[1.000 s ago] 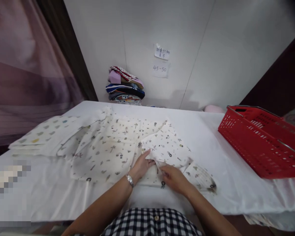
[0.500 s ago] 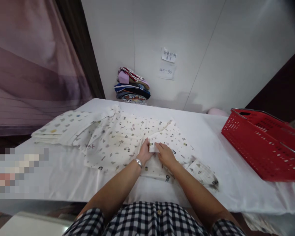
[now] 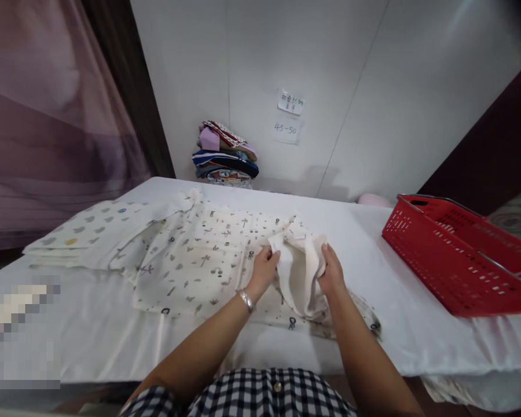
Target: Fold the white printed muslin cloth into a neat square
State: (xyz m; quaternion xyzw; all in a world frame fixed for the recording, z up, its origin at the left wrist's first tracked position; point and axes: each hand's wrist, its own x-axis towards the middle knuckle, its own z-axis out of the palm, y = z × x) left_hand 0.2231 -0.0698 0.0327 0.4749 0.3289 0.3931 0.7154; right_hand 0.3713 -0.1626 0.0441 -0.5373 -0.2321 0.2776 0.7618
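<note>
A white garment (image 3: 204,260) printed with small plants and animals lies spread on the table in front of me. My left hand (image 3: 264,271) is closed on an edge of it near the middle. Opposite, my right hand (image 3: 332,273) pinches another edge. Between the two hands the cloth is raised and parted, with its plain pale inner side showing. One narrow printed end of the garment lies crumpled beyond my right wrist. At its left the garment meets a folded white cloth (image 3: 87,231) with grey spots.
A red perforated basket (image 3: 451,260) stands on the right of the white-covered table (image 3: 156,341). Against the back wall is a pile of folded clothes (image 3: 226,156). Two paper notes (image 3: 286,128) hang on that wall. A pinkish curtain (image 3: 47,116) hangs at left.
My hands were close together on a small white edge of the garment. They have moved apart, the right one further right, lifting and parting the cloth. The view has shifted slightly.
</note>
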